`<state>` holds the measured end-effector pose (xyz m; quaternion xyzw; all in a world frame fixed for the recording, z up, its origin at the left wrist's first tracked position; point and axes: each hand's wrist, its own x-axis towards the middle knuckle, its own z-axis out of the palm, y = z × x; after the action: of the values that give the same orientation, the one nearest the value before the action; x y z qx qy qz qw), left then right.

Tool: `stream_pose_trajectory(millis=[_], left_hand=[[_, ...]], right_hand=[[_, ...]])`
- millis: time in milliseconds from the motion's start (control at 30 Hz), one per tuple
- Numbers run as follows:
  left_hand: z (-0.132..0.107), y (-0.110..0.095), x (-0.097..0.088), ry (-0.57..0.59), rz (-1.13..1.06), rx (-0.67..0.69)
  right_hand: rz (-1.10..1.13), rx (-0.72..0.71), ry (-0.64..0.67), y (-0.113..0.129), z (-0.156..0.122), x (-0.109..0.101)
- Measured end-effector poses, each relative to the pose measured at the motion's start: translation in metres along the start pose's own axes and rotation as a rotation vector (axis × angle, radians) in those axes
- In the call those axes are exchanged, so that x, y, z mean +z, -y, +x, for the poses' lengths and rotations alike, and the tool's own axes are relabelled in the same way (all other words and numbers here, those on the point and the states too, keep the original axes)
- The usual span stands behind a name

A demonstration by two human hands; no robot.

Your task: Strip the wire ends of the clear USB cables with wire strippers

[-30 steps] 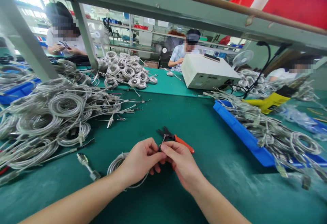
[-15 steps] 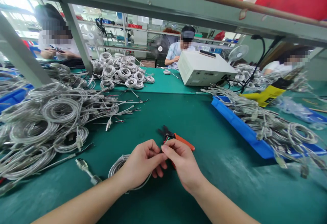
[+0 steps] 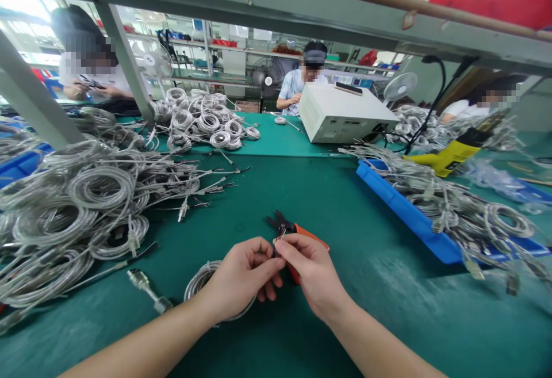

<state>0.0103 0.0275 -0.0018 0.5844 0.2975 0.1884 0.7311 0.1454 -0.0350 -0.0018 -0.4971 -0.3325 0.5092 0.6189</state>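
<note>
My left hand (image 3: pixel 244 277) is closed, thumb against fingers, on the end of a grey USB cable. That cable's coil (image 3: pixel 202 277) lies on the table, partly under my left wrist. My right hand (image 3: pixel 310 268) pinches the thin coloured wires (image 3: pixel 281 233) that stick out of the cable end; the fingertips of both hands nearly meet there. Just beyond my fingers lie wire strippers (image 3: pixel 308 235) with orange handles and dark jaws, partly hidden by my right hand. A USB plug (image 3: pixel 149 291) rests left of my left forearm.
A large heap of coiled cables (image 3: pixel 101 188) covers the left side. At right, a blue tray (image 3: pixel 401 217) overflows with cables, and a yellow heat gun (image 3: pixel 457 156) lies behind it. A white box-shaped device (image 3: pixel 345 113) stands further back. Co-workers sit across the tables. A shelf beam (image 3: pixel 276 7) crosses overhead.
My right fingers have shifted slightly at the wire ends, and the wires stand a little differently. Both hands stay in almost the same place. The view has moved very slightly.
</note>
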Motion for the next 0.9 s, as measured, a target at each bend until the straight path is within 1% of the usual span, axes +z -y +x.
stream_pose_trajectory(millis=[167, 300, 433, 567, 633, 800, 900], left_hand=[[0.000, -0.003, -0.001, 0.041, 0.065, 0.019], [-0.002, -0.006, -0.001, 0.040, 0.128, 0.054], [-0.002, -0.006, -0.002, 0.043, 0.169, 0.065], [-0.001, -0.005, -0.001, 0.039, 0.170, 0.050], [-0.001, -0.004, -0.001, 0.036, 0.178, 0.051], [-0.001, -0.003, -0.001, 0.044, 0.185, 0.073], [-0.001, -0.002, -0.001, 0.028, 0.164, 0.084]], right_hand=[[-0.057, -0.020, -0.064, 0.003, -0.001, -0.001], [-0.099, -0.033, -0.066, 0.007, 0.000, -0.002], [-0.090, -0.017, -0.065, 0.011, 0.000, -0.001], [-0.051, -0.012, -0.172, 0.014, 0.000, -0.002], [-0.040, -0.011, -0.203, 0.014, 0.000, -0.003], [-0.020, -0.023, -0.199, 0.013, 0.000, -0.003], [-0.016, -0.027, -0.204, 0.012, -0.001, -0.003]])
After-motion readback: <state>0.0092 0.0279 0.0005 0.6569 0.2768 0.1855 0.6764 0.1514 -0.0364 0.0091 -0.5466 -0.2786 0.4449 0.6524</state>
